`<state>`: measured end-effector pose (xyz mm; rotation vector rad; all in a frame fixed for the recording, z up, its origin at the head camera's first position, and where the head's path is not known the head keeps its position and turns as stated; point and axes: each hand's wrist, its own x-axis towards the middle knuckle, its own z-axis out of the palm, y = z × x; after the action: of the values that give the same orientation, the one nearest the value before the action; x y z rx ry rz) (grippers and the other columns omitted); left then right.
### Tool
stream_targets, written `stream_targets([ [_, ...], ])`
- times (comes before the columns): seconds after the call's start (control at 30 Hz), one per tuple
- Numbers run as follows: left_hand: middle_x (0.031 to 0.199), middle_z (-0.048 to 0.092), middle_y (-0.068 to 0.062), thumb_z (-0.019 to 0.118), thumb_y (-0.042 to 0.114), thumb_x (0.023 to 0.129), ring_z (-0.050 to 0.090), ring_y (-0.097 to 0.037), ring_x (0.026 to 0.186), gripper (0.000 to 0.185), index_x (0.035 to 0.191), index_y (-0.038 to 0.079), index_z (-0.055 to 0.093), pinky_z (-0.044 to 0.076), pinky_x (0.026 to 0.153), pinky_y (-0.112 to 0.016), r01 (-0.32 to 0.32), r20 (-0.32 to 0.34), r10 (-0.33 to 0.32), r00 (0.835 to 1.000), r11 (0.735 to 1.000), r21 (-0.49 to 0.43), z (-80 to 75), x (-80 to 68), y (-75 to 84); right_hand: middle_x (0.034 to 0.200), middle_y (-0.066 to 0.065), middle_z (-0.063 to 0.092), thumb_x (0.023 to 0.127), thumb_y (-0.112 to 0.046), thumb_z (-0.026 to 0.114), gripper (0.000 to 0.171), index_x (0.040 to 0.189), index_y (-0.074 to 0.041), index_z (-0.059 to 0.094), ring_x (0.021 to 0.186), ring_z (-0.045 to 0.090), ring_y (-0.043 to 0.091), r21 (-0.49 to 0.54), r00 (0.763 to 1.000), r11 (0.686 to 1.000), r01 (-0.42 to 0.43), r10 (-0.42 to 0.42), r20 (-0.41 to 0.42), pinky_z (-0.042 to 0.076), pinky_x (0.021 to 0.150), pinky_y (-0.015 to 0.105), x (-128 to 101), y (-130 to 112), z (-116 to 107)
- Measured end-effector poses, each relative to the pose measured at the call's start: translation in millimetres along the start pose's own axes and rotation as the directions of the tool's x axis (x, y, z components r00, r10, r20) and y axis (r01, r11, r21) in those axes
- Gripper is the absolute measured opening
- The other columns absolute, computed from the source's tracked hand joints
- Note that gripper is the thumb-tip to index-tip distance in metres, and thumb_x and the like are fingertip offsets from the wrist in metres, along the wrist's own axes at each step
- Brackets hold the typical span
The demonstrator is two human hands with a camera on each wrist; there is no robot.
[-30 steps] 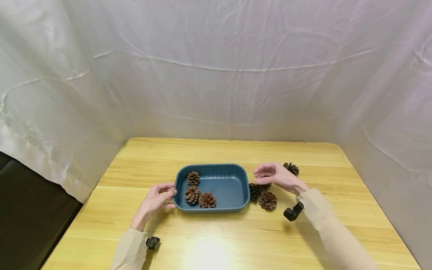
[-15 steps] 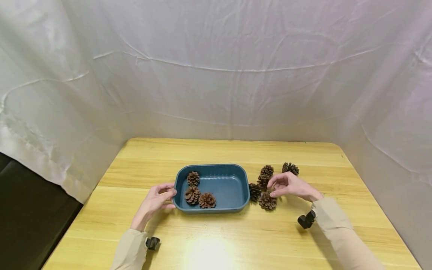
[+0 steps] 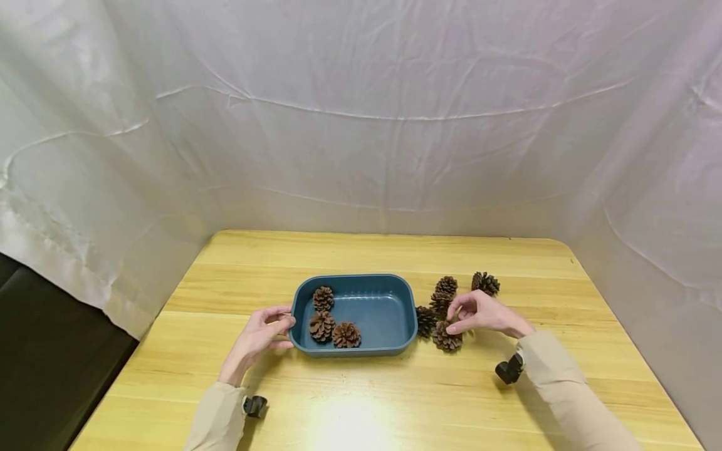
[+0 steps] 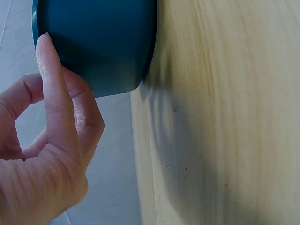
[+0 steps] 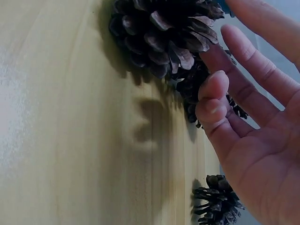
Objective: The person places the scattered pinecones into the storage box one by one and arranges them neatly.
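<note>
- A rectangular dark-blue plastic tray with rounded corners (image 3: 383,310) is seen near the middle of the light wooden desk (image 3: 361,388).
- Three brown pine cones are held inside the tray, all toward its left end: one at the far side (image 3: 323,298), one in the middle (image 3: 321,326) and one at the near wall (image 3: 346,335).
- The left end of the tray is touched by the left hand (image 3: 261,332); in the left wrist view the thumb (image 4: 54,101) is laid flat against the tray's outer wall (image 4: 103,42), while the other fingers are partly curled behind it. No firm grip on the tray can be made out.
- Four more pine cones are found on the desk to the right of the tray: one just beside the tray's right wall (image 3: 424,321), one nearer the front (image 3: 447,338), one behind it (image 3: 445,287) and one farther right, set apart (image 3: 486,283).
- The right hand (image 3: 482,313) is held over this cluster with its fingers loosely bent; the fingertips are placed at the front cone, and in the right wrist view a fingertip (image 5: 213,89) is seen against dark cone scales (image 5: 164,37). Nothing is enclosed by the fingers.
- Both forearms are covered by beige sleeves (image 3: 555,376).
- The desk is surrounded by wrinkled white sheeting (image 3: 361,125).
</note>
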<state>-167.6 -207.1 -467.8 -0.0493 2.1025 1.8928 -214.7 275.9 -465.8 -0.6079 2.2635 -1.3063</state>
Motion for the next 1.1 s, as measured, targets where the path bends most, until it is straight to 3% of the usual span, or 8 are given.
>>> stream_targets([
  [0.37, 0.097, 0.061, -0.001, 0.056, 0.005, 0.099, 0.063, -0.006, 0.077, 0.047, 0.14, -0.016, 0.044, 0.067, 0.068, -0.025, -0.003, -0.003, 0.003, 1.0, 1.0, 0.006, 0.1, 0.5, 1.0, 0.065, -0.005, 0.049, 0.08, -0.017, 0.084, 0.03, 0.098, 0.001, 0.068, 0.055, 0.039, 0.0, -0.025, 1.0, 0.999, 0.021, -0.021, 0.006, 0.035, 0.047, 0.012, 2.0, 0.6, -1.2],
  [0.63, 0.098, 0.061, -0.001, 0.057, 0.006, 0.1, 0.063, -0.007, 0.078, 0.047, 0.14, -0.015, 0.045, 0.067, 0.069, -0.025, 0.001, -0.001, -0.001, 1.0, 1.0, 0.0, 0.3, 0.1, 1.7, 0.073, -0.001, 0.062, 0.079, -0.016, 0.084, 0.034, 0.105, 0.002, 0.071, 0.058, 0.05, 0.0, -0.058, 0.999, 0.998, 0.028, -0.027, 0.018, 0.047, 0.05, 0.015, 1.6, -0.1, -3.7],
  [0.83, 0.098, 0.061, -0.002, 0.056, 0.006, 0.1, 0.063, -0.007, 0.078, 0.047, 0.139, -0.015, 0.044, 0.067, 0.069, -0.025, 0.003, 0.001, -0.003, 1.0, 1.0, -0.003, 0.2, 0.0, 1.5, 0.084, 0.011, 0.071, 0.08, -0.018, 0.084, 0.034, 0.107, 0.0, 0.072, 0.064, 0.06, 0.003, -0.09, 0.999, 0.995, 0.038, -0.035, 0.035, 0.057, 0.055, 0.023, 1.8, -0.3, -4.9],
  [1.1, 0.1, 0.062, -0.002, 0.056, 0.007, 0.101, 0.063, -0.007, 0.078, 0.047, 0.141, -0.014, 0.044, 0.066, 0.069, -0.025, 0.014, -0.004, -0.014, 1.0, 1.0, -0.001, 0.4, -0.7, 1.0, 0.105, 0.02, 0.075, 0.082, -0.018, 0.083, 0.038, 0.112, 0.002, 0.071, 0.085, 0.072, 0.01, -0.06, 0.998, 0.998, 0.024, -0.021, 0.057, 0.064, 0.077, 0.023, 2.3, 0.1, -5.7],
])
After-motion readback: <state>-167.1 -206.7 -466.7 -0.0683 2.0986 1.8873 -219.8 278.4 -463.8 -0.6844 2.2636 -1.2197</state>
